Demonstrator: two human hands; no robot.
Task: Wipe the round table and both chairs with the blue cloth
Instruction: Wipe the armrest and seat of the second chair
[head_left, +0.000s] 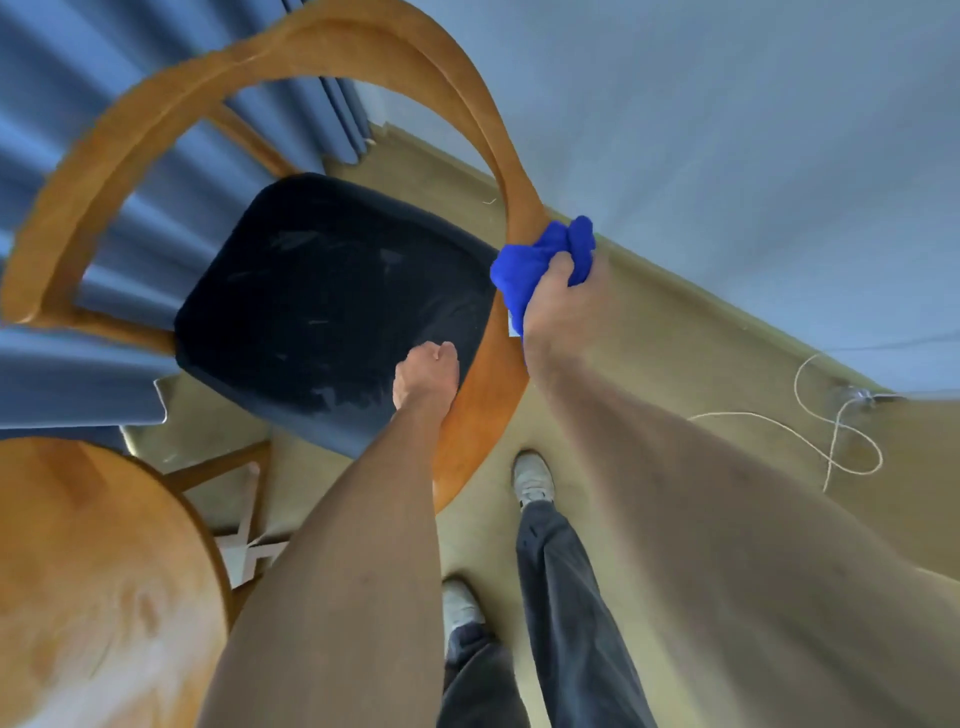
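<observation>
blue cloth (540, 260) bunched in R hand (558, 301) on chair rail (511, 208) | L hand (426, 374) grips rail

Bright royal-blue crumpled cloth (540, 260); curved orange-brown wooden chair frame (467, 104) around a black padded seat (322, 291) streaked with pale grey smears; orange-brown round wooden table top (93, 582); grey-blue pleated curtains (62, 93); olive-tan floor (675, 364); white looped cord (831, 447); dark grey trousers (566, 613); off-white shoes (532, 478).

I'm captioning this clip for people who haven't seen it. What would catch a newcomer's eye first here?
The bright blue cloth stands out at centre right, bunched in the right hand against the chair's curved wooden back. Next comes the dark seat in the middle, with the left hand gripping the wooden rail at its near edge. The round table shows at lower left.
</observation>
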